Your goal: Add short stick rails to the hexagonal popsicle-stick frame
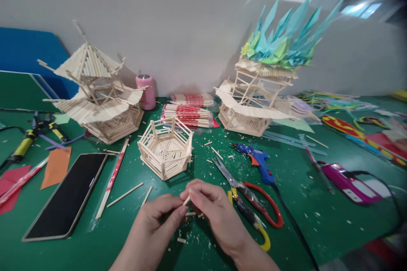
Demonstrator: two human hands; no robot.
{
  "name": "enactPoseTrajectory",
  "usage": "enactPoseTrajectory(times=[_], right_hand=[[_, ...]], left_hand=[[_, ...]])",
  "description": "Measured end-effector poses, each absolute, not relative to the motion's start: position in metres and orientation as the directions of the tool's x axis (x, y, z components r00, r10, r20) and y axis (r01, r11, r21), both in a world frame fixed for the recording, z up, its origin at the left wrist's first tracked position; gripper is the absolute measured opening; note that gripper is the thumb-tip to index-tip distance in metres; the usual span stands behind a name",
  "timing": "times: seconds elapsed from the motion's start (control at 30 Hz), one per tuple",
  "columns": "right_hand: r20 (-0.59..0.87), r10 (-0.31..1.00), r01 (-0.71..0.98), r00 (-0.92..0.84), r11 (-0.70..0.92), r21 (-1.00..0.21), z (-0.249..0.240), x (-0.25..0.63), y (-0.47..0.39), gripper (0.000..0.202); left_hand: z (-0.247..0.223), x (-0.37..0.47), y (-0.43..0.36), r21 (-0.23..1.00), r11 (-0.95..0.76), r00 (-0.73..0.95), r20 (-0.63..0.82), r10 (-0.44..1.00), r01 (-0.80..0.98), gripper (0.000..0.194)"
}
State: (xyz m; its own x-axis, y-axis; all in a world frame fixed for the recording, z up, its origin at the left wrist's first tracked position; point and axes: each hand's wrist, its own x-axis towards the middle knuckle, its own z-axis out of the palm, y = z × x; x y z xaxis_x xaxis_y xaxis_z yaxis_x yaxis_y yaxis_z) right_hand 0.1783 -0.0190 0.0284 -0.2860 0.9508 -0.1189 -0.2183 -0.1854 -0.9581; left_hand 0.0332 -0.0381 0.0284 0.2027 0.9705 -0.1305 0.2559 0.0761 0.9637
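Note:
Between the fingertips of both hands is a short piece of wooden stick point(186, 200). My left hand point(162, 216) pinches it with thumb and forefinger; my right hand point(211, 209) pinches its other end. Just beyond my hands stands a small six-sided stick basket point(165, 150) with low railings and a slatted floor. Loose wooden sticks point(125, 194) lie left of my hands, and cut bits are scattered beneath them. Right of my right hand lie scissors point(237, 184) with red handles, partly over yellow-handled cutters point(251, 216). Behind them rests a blue glue gun point(257, 161).
Two large stick pavilions point(98, 110) point(244, 112) stand at the back, the right one topped with folded blue paper. Bundled sticks point(187, 114) and a pink bottle point(146, 91) are between them. A phone point(66, 194) lies left; a purple device point(352, 184) with a cord lies right.

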Motion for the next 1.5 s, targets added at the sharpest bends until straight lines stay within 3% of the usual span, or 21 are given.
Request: enactPoseTrajectory(times=[0.27,0.43,0.6,0.77,0.9,1.03,1.17,1.33,1.43,1.5], right_hand=[[-0.319,0.882,-0.262,-0.346,-0.418,-0.87,0.026,0.177,-0.016,0.018],[-0.404,0.847,-0.297,-0.347,-0.508,-0.809,0.029,0.175,-0.016,0.019],[-0.406,0.847,-0.27,-0.343,-0.503,-0.821,0.029,0.175,-0.018,0.022],[-0.3,0.937,-0.052,-0.18,-0.314,-0.948,0.026,0.188,-0.017,0.028],[-0.146,0.989,0.175,0.015,-0.146,-0.974,0.02,0.223,-0.018,0.035],[0.007,0.971,0.491,0.238,-0.114,-0.864,0.012,0.269,-0.023,0.035],[0.086,0.977,0.77,0.193,-0.096,-0.631,0.007,0.304,-0.031,0.033],[0.199,0.943,0.911,0.266,-0.179,-0.372,0.004,0.332,-0.021,0.037],[0.227,0.93,0.903,0.29,-0.188,-0.386,0.004,0.336,-0.013,0.033],[0.157,0.964,0.887,0.213,-0.124,-0.445,0.004,0.331,-0.015,0.029]], left_hand=[[0.03,0.031,-0.038,0.936,-0.085,0.277,-0.013,0.961,0.341,0.025],[0.033,0.031,-0.039,0.95,-0.028,0.273,-0.061,0.96,0.311,0.024],[0.033,0.032,-0.039,0.957,0.025,0.276,-0.109,0.955,0.29,0.025],[0.029,0.032,-0.04,0.962,0.11,0.196,-0.162,0.967,0.25,0.02],[0.026,0.032,-0.041,0.968,0.202,0.165,-0.226,0.96,0.148,0.022],[0.029,0.034,-0.04,0.954,0.286,0.203,-0.299,0.932,0.088,0.021],[0.036,0.04,-0.039,0.934,0.354,0.211,-0.358,0.909,0.06,0.026],[0.041,0.046,-0.036,0.934,0.357,0.226,-0.354,0.907,0.031,0.033],[0.041,0.048,-0.033,0.938,0.346,0.21,-0.339,0.917,0.005,0.034],[0.04,0.048,-0.032,0.942,0.336,0.182,-0.328,0.927,-0.011,0.034]])
